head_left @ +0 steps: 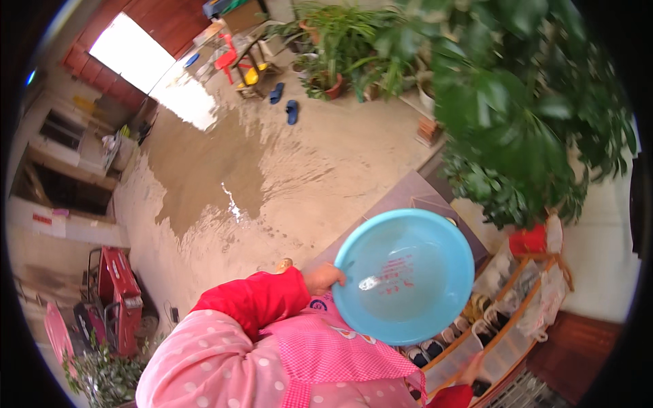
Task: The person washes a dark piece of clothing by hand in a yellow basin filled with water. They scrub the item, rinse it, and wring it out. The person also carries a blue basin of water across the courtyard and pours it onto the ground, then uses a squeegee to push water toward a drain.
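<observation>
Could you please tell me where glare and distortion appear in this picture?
In the head view, the far opening is pure white, a highlight shines inside the blue basin, white glints streak the wet floor, and edges bow near the black rim.

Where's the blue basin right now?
In the head view, the blue basin is just right of centre, its left rim gripped by the left hand; the shoe rack shows beyond its lower-right edge.

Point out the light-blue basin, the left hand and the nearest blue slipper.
Light-blue basin (416,294): head view, on its inner bottom.
Left hand (324,278): head view, middle of the hand.
Nearest blue slipper (292,113): head view, around its middle.
</observation>
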### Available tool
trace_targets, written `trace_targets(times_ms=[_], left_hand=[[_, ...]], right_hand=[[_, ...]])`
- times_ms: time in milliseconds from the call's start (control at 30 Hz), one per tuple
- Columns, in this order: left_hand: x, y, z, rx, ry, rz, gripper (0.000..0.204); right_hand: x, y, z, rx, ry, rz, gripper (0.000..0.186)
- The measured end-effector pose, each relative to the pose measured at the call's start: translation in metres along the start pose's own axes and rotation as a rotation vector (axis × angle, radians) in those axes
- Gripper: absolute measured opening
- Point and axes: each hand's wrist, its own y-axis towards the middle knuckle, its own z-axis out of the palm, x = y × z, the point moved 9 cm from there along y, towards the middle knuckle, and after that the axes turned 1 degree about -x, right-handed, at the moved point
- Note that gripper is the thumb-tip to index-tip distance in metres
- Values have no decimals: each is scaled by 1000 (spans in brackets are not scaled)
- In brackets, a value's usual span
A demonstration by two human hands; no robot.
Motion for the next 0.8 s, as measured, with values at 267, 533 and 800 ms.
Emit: trace_targets(times_ms=[267,533,800], left_hand=[[-67,20,-56,265,158,54,42],[-175,-17,-317,396,-37,269,99],[-152,-106,-702,-195,-672,368,45]], right_hand=[[49,-192,337,514,619,337,46],[29,-266,560,570,283,304,32],[13,-383,828,839,-135,369,29]])
